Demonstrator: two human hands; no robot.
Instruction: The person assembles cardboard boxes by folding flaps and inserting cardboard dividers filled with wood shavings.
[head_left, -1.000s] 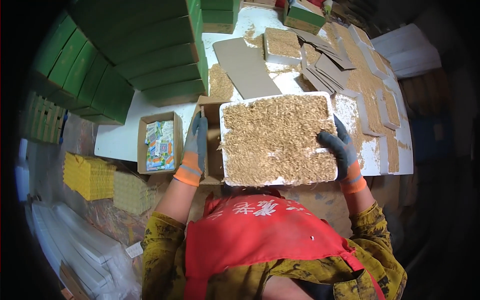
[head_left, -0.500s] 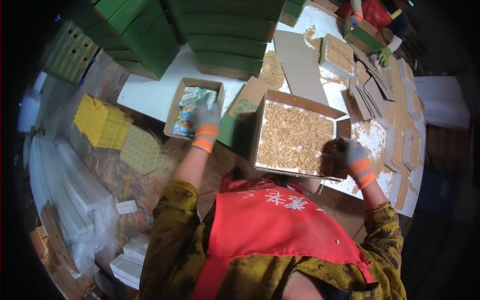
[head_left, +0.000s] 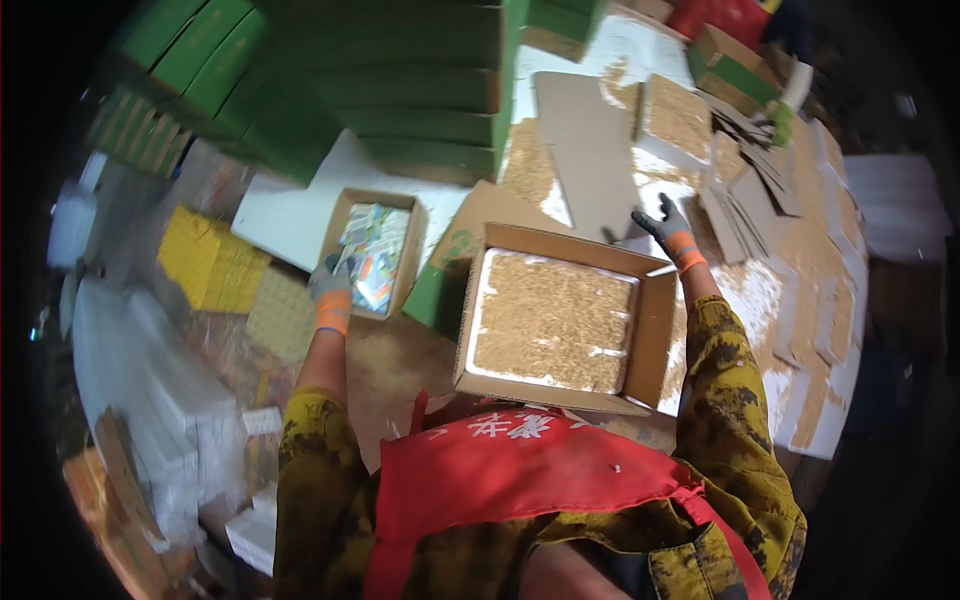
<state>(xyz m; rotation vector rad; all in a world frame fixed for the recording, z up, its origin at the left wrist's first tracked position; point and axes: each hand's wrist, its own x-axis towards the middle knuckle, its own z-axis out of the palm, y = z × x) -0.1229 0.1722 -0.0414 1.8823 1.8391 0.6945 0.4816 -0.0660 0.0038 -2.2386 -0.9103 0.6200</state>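
left hand [head_left: 332,280] at left wall of cardboard box [head_left: 409,258] of packets [head_left: 372,255], can't tell grip; right hand [head_left: 668,228] released, fingers spread, beyond centre open carton [head_left: 652,325], shavings-filled white tray [head_left: 500,377] inside.

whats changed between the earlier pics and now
The shavings-filled white tray has gone left and down into the open carton. The right hand has let go of it and moved forward over the table, fingers spread. The left hand left the carton for the packet box, now at its left side. The grey cardboard sheet stayed put.
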